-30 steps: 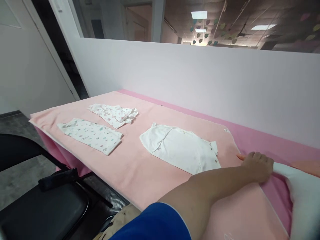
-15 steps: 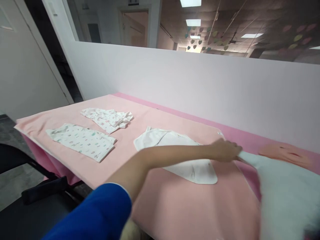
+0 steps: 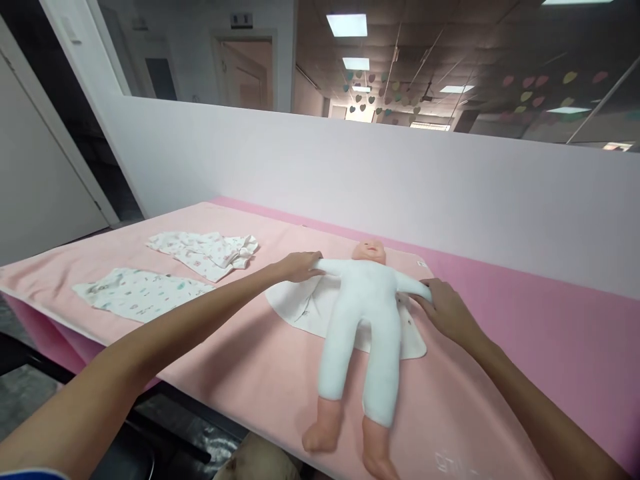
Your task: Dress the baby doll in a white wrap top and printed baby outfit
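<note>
A baby doll (image 3: 367,293) with a white cloth body and bare pinkish feet lies face up, its head toward the wall. Beneath its torso is a white baby garment (image 3: 295,300), spread flat and partly covered. My left hand (image 3: 299,267) is closed around the end of the doll's arm on the left. On the other side, my right hand (image 3: 445,305) grips the end of the other arm. Both arms of the doll are stretched out sideways, and its hands are hidden in my fingers.
Two printed baby garments, one ruffled (image 3: 205,252) and one folded flat (image 3: 137,292), lie at the left. A pale pink blanket (image 3: 270,373) covers the table over a brighter pink cloth (image 3: 540,313). A white wall (image 3: 300,167) runs behind; a dark chair (image 3: 120,453) stands lower left.
The doll has moved left from the right edge onto the white garment. My right hand has come into view on its other arm, and my left hand has shifted left.
</note>
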`<action>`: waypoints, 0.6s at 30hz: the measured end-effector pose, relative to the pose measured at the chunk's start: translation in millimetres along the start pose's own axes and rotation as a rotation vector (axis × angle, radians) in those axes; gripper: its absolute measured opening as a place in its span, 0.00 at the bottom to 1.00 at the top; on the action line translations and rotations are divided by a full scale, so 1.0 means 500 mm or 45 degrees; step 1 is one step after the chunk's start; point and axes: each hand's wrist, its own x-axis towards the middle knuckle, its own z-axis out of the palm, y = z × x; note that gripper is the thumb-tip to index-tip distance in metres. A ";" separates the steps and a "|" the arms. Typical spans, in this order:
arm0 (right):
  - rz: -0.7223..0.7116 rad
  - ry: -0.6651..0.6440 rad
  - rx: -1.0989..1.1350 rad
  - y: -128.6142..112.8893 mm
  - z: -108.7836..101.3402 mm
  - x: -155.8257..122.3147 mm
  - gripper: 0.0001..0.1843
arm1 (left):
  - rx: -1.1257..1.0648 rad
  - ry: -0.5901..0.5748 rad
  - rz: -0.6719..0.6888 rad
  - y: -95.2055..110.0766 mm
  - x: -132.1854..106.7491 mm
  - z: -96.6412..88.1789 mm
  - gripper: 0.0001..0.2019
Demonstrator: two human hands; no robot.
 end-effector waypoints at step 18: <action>0.122 0.066 0.061 0.039 0.100 -0.014 0.26 | -0.960 0.370 -0.562 -0.060 -0.040 0.079 0.29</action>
